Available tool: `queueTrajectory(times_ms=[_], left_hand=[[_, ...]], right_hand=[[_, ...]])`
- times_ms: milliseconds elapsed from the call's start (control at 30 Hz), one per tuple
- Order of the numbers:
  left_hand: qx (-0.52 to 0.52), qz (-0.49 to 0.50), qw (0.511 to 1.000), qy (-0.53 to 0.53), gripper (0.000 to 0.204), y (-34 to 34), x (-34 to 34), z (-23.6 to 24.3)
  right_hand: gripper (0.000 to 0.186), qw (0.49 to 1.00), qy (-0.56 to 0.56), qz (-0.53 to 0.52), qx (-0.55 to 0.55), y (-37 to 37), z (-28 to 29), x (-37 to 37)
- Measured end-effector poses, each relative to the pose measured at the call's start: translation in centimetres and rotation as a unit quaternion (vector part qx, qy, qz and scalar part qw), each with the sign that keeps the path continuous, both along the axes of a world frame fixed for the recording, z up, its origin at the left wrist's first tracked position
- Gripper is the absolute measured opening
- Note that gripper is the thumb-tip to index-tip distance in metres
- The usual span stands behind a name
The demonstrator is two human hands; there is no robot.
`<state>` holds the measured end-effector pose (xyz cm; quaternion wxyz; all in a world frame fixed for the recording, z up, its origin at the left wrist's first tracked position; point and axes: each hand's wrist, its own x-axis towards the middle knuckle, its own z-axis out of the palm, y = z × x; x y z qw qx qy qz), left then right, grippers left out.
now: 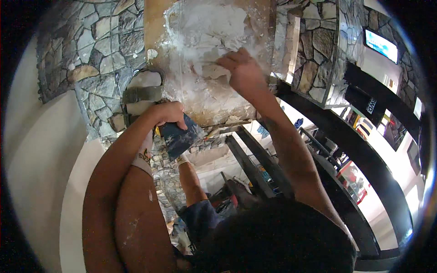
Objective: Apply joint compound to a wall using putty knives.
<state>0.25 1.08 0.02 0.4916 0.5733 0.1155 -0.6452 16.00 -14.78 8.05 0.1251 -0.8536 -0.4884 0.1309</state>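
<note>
My left hand (170, 113) grips a dark, broad plaster-smeared spreader blade (182, 139), held flat below the board's lower left edge. My right hand (241, 73) is raised at a tan board (157, 13) coated with patchy white plaster (200, 32), its fingers curled; what they hold is too faint to make out. Left of the board, a smooth cut-out shape (143, 79) sits against grey and beige stone-patterned cladding (100, 36).
Legs in socks (136, 204) are below my hands. Dark beams (382, 177) run down the right past a lower level with assorted items. A stone-clad column (314, 45) and a lit screen (380, 45) stand upper right; a pale wall (36, 159) curves along the left.
</note>
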Motion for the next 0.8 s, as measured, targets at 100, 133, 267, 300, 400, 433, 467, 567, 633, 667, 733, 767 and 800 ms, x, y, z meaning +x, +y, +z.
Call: queueTrajectory(times_ms=[100,133,267,300,400,433,467,567,633,667,733,767,800], left_hand=[[-0.025,-0.015,0.999,-0.024,0.048,-0.1,1.0,0.6],[-0.007,-0.056,0.997,-0.059,0.05,0.2,1.5,1.7],[-0.025,-0.029,0.998,-0.044,0.053,0.0,0.3,-0.5],[-0.044,-0.036,0.997,-0.05,0.053,0.0,-0.7,-2.0],[-0.074,-0.028,0.994,-0.074,0.05,-1.0,-1.4,-3.8],[-0.071,-0.006,0.994,-0.08,0.048,-1.2,-1.2,-3.9],[-0.074,-0.008,0.994,-0.081,0.048,-1.0,-0.6,-3.1],[-0.048,-0.065,0.992,-0.095,0.041,0.4,-0.9,-1.6],[-0.029,-0.088,0.991,-0.094,0.04,0.3,0.7,0.6],[-0.01,-0.113,0.989,-0.094,0.04,0.1,1.3,1.3],[-0.052,-0.044,0.996,-0.064,0.038,0.0,0.2,-0.2],[-0.096,0.022,0.995,-0.035,0.037,-0.1,-0.5,-1.1],[-0.101,0.02,0.994,-0.038,0.037,-0.2,0.3,-0.4]], right_hand=[[0.035,0.996,-0.06,-0.066,-0.003,-0.7,0.9,0.8],[0.035,0.996,-0.056,-0.063,-0.003,-0.8,0.9,0.9],[0.034,0.991,-0.072,-0.108,0.019,-0.2,0.5,2.2],[0.033,0.988,-0.082,-0.123,0.044,0.6,0.2,2.2],[0.032,0.982,-0.132,-0.128,0.034,0.0,-3.9,0.9],[0.032,0.982,-0.155,-0.111,0.011,0.1,-5.5,0.1],[0.031,0.983,-0.175,-0.064,0.005,0.7,-5.4,-0.9],[0.034,0.994,-0.059,-0.095,0.016,0.9,-3.4,0.0],[0.037,0.99,-0.067,-0.125,0.025,0.4,-1.9,1.5],[0.037,0.99,-0.065,-0.123,0.022,0.3,-2.0,1.6],[0.042,0.981,-0.092,-0.169,-0.037,0.8,-2.2,2.1],[0.04,0.981,-0.131,-0.134,-0.046,0.9,-3.7,0.7],[0.04,0.98,-0.134,-0.136,-0.051,0.1,-4.5,0.4]])
